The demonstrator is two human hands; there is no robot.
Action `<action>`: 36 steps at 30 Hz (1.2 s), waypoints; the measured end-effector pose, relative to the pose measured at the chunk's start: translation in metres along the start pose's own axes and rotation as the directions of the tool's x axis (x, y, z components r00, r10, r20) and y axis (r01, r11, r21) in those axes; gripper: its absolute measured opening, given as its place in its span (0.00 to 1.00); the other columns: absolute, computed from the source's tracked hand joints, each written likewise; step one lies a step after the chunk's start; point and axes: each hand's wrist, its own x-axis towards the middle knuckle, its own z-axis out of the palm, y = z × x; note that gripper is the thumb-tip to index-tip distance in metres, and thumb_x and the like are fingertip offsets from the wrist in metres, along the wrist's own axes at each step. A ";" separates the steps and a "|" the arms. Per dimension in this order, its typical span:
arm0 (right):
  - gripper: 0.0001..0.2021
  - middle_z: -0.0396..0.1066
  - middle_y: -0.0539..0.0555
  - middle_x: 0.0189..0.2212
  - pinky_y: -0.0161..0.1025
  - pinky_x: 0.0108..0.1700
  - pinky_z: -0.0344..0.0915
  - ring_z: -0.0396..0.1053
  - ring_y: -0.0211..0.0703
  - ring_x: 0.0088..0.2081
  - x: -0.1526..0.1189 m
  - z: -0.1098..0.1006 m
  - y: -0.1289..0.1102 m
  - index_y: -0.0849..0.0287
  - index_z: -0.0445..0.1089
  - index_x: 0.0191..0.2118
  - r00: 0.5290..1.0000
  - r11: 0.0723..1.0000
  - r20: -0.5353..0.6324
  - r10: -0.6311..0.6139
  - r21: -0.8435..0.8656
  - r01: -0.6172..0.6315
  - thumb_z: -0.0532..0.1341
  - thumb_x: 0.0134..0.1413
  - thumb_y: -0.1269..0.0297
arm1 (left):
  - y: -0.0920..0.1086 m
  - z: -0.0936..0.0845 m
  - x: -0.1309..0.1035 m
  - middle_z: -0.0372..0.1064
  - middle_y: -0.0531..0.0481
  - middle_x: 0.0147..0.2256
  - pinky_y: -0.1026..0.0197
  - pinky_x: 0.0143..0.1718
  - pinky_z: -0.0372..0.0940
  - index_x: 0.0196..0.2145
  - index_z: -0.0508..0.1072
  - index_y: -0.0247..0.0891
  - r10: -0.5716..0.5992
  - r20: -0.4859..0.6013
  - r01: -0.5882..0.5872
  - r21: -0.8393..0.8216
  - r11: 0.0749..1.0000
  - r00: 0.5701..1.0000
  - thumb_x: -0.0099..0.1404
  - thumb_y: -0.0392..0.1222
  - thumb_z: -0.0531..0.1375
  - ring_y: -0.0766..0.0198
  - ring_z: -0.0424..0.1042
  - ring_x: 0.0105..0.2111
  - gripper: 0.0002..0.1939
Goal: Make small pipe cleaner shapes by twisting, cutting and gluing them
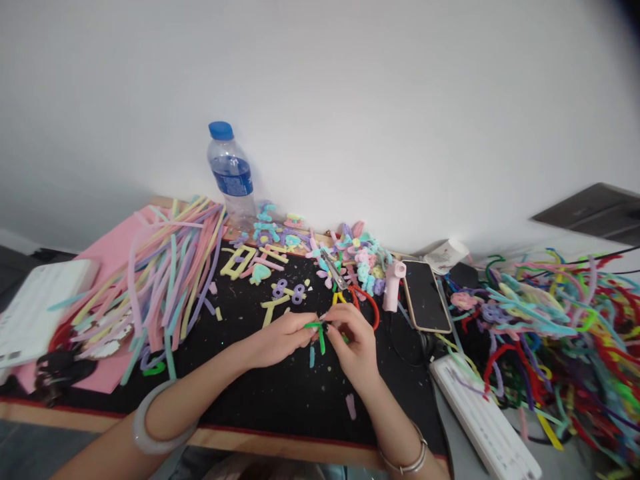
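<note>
Over the middle of the black mat [240, 393], my left hand [287, 339] is closed, its fingertips pinching a bright green fuzzy stem [322, 339]. My right hand [353, 337] meets it from the right, thumb and fingers pinched at the same green piece. A dark spot shows at the right fingertips, too small to make out. Just beyond my hands lie scissors [367, 308] with red-orange handles, blades pointing up and left. Short blue [312, 356] and lilac [351, 406] scraps rest on the mat nearby. Yellow and purple shaped pieces [289, 291] lie beyond my left hand.
Pastel stems [175, 267] spread over a pink sheet [117, 243] on the left. A bottle [233, 177] stands by the wall. At right are a pink device [394, 287], a phone [427, 297], a white power strip [483, 417] and a colourful stem heap [575, 347].
</note>
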 end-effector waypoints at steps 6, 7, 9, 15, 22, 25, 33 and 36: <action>0.09 0.64 0.53 0.33 0.38 0.31 0.60 0.63 0.42 0.32 -0.001 -0.002 -0.002 0.54 0.67 0.43 0.999 0.997 -0.007 0.047 0.058 -0.047 0.53 0.58 0.64 | 0.001 0.001 0.001 0.50 0.59 0.20 0.66 0.20 0.47 0.27 0.59 0.38 -0.003 -0.037 0.003 -0.013 1.000 0.999 0.67 0.50 0.48 0.70 0.49 0.18 0.15; 0.12 0.63 0.53 0.35 0.37 0.29 0.60 0.62 0.42 0.31 -0.002 -0.001 -0.001 0.54 0.65 0.45 0.999 0.997 0.001 0.054 0.063 -0.054 0.56 0.55 0.63 | 0.002 0.001 0.001 0.50 0.59 0.20 0.66 0.21 0.47 0.26 0.58 0.38 0.026 -0.081 -0.023 0.040 0.999 0.996 0.67 0.49 0.48 0.70 0.50 0.19 0.15; 0.20 0.63 0.54 0.39 0.36 0.28 0.60 0.62 0.42 0.33 -0.004 0.001 -0.001 0.53 0.61 0.47 0.999 0.998 -0.002 0.054 0.039 -0.054 0.63 0.47 0.64 | 0.004 0.001 0.001 0.52 0.57 0.20 0.65 0.23 0.48 0.25 0.58 0.38 0.097 -0.156 -0.073 0.153 0.986 0.983 0.68 0.47 0.47 0.68 0.52 0.21 0.15; 0.06 0.65 0.55 0.42 0.38 0.31 0.60 0.61 0.37 0.27 -0.003 0.006 -0.002 0.55 0.61 0.33 1.000 0.986 -0.005 -0.017 -0.164 0.016 0.58 0.52 0.72 | 0.007 0.003 0.000 0.55 0.56 0.21 0.63 0.26 0.48 0.25 0.58 0.39 0.158 -0.233 -0.093 0.265 0.960 0.960 0.68 0.43 0.48 0.66 0.54 0.22 0.13; 0.06 0.68 0.56 0.41 0.42 0.42 0.63 0.67 0.45 0.43 0.000 0.001 0.003 0.55 0.63 0.32 0.999 0.999 0.001 0.032 -0.009 -0.032 0.54 0.56 0.74 | -0.001 0.001 0.001 0.49 0.58 0.20 0.65 0.21 0.45 0.26 0.58 0.38 0.045 -0.218 -0.043 0.014 0.999 0.975 0.67 0.47 0.48 0.69 0.49 0.20 0.14; 0.06 0.68 0.55 0.40 0.41 0.42 0.63 0.68 0.44 0.41 0.001 -0.003 0.003 0.56 0.64 0.30 0.998 0.993 0.007 0.067 0.095 -0.068 0.56 0.56 0.73 | -0.004 -0.002 0.001 0.45 0.60 0.19 0.66 0.19 0.40 0.27 0.58 0.38 -0.053 -0.147 0.027 -0.174 0.984 0.988 0.66 0.51 0.50 0.71 0.44 0.18 0.15; 0.06 0.72 0.53 0.32 0.38 0.36 0.65 0.70 0.41 0.34 0.007 -0.015 -0.001 0.57 0.68 0.25 0.983 0.936 0.045 0.176 0.300 -0.181 0.62 0.51 0.69 | 0.004 -0.017 -0.003 0.55 0.58 0.18 0.69 0.18 0.47 0.30 0.65 0.35 -0.098 0.154 0.142 -0.305 0.942 0.983 0.63 0.48 0.55 0.72 0.51 0.16 0.13; 0.05 0.73 0.53 0.32 0.38 0.35 0.66 0.71 0.41 0.33 0.007 -0.016 0.000 0.57 0.70 0.26 0.978 0.917 0.077 0.193 0.341 -0.208 0.63 0.50 0.70 | 0.011 -0.026 -0.006 0.71 0.46 0.28 0.66 0.25 0.59 0.41 0.70 0.34 -0.061 0.264 0.130 -0.253 0.959 0.963 0.65 0.48 0.53 0.67 0.66 0.24 0.16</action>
